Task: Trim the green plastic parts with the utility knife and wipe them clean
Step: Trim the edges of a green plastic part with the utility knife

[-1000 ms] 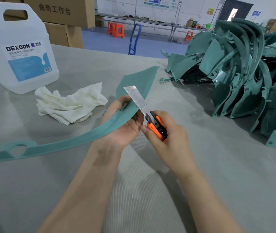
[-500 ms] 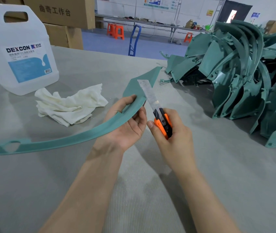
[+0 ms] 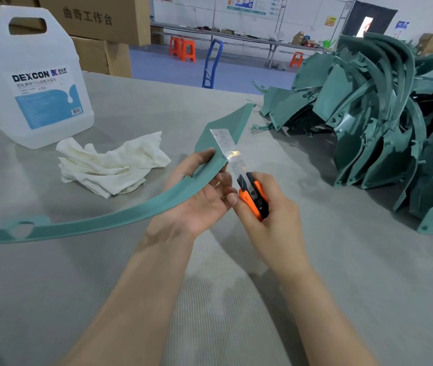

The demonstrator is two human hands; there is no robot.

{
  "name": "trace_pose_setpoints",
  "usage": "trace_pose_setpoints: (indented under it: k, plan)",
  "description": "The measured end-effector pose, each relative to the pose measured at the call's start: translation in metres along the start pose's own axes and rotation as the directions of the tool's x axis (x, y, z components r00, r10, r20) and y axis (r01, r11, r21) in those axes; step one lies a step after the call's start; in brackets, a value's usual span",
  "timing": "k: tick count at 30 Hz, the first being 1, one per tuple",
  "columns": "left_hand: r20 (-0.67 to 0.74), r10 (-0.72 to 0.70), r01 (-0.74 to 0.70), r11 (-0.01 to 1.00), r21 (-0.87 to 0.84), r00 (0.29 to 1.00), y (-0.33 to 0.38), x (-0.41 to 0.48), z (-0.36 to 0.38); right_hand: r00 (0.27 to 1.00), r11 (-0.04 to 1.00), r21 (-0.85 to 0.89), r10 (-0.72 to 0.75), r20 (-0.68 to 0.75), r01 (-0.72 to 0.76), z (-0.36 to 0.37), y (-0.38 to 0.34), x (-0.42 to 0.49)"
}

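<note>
- Head view, surroundings: I'm looking down on a grey table mat (image 3: 342, 273). A white DEXCON jug (image 3: 38, 83) stands at the far left, and a crumpled white cloth (image 3: 109, 165) lies just in front of it.
- A big pile of green parts (image 3: 381, 122) fills the right side, well apart from the hands. Cardboard boxes (image 3: 99, 19) stand behind the jug. Orange stools (image 3: 183, 50) and a blue frame (image 3: 211, 64) are on the floor beyond the table.
- Nothing lies between me and the work. Only the blade covers a strip of the part's wide end.
- The long curved green part (image 3: 104, 223) runs from its holed end, low at the left near the mat, up to a broad pointed tip near the pile.
- My left hand (image 3: 199, 204) grips this part around its middle, with the thumb laid along the upper face and the fingers curled underneath.
- My right hand (image 3: 270, 215) is closed around the orange-and-black utility knife (image 3: 253, 195). Its extended blade (image 3: 227, 146) lies against the part's edge, just past the left fingertips.
- Compared with a second ago, the blade sits farther along the edge toward the wide tip, and the left thumb has stretched out flatter. Both grips are unchanged, and the jug, cloth and pile have not moved.
</note>
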State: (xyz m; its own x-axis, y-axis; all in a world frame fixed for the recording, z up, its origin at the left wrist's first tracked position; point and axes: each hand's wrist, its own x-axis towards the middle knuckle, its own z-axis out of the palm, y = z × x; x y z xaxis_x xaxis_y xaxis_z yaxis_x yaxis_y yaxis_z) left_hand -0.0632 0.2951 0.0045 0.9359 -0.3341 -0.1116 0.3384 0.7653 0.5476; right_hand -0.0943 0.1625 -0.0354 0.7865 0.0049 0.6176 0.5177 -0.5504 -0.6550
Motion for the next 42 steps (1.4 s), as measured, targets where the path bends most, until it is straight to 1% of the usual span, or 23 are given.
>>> trace_pose_setpoints:
  k: [11,13,17,19,22,24,26,28,30,33,35,38,42]
  plan:
    - [0.005,0.007,-0.007,1.0,-0.001,1.0,0.0,0.003,0.0,1.0,0.999,0.041,-0.009,0.026,0.008,-0.001,-0.002,0.0]
    - [0.011,0.01,-0.01,1.0,-0.001,1.0,0.0,0.002,0.0,0.999,0.999,0.029,-0.018,0.034,0.017,0.0,-0.002,0.0]
    - [-0.019,0.046,-0.047,0.996,-0.07,0.999,0.001,0.0,0.0,0.994,0.997,-0.048,-0.056,0.09,0.061,0.005,-0.004,-0.001]
    - [-0.031,0.051,-0.053,0.998,-0.047,0.998,0.001,0.0,0.0,0.995,0.998,-0.043,-0.048,0.09,0.052,0.005,-0.004,-0.001]
    - [-0.049,0.014,-0.014,1.0,0.004,0.999,0.0,0.002,0.0,0.998,1.0,-0.005,-0.014,0.056,0.014,0.002,-0.005,-0.001]
    - [-0.031,-0.001,0.002,1.0,0.02,1.0,0.0,0.003,-0.002,1.0,0.999,0.039,0.03,-0.005,-0.03,-0.001,-0.006,0.001]
    - [-0.025,-0.019,0.02,0.999,0.042,1.0,0.001,0.004,-0.004,0.987,0.987,0.118,0.124,-0.098,-0.112,-0.007,-0.008,0.004]
    - [-0.056,-0.066,0.073,0.989,0.125,0.996,0.0,0.004,-0.005,0.949,0.943,0.264,0.258,-0.184,-0.205,-0.018,-0.01,0.01]
    - [-0.102,-0.107,0.125,0.973,0.193,0.989,-0.001,0.005,-0.004,0.902,0.871,0.416,0.374,-0.216,-0.261,-0.031,-0.01,0.015]
    - [-0.139,-0.143,0.18,0.935,0.304,0.98,0.001,0.004,-0.007,0.842,0.744,0.567,0.517,-0.154,-0.353,-0.046,-0.005,0.019]
    - [-0.156,-0.16,0.209,0.896,0.391,0.975,0.001,0.002,-0.011,0.822,0.698,0.575,0.565,-0.075,-0.428,-0.053,0.002,0.022]
    - [-0.162,-0.202,0.255,0.852,0.456,0.966,0.0,0.003,-0.013,0.816,0.661,0.552,0.574,0.064,-0.508,-0.06,0.01,0.021]
    - [-0.148,-0.217,0.263,0.832,0.489,0.965,0.001,0.001,-0.014,0.819,0.649,0.534,0.55,0.161,-0.541,-0.063,0.009,0.02]
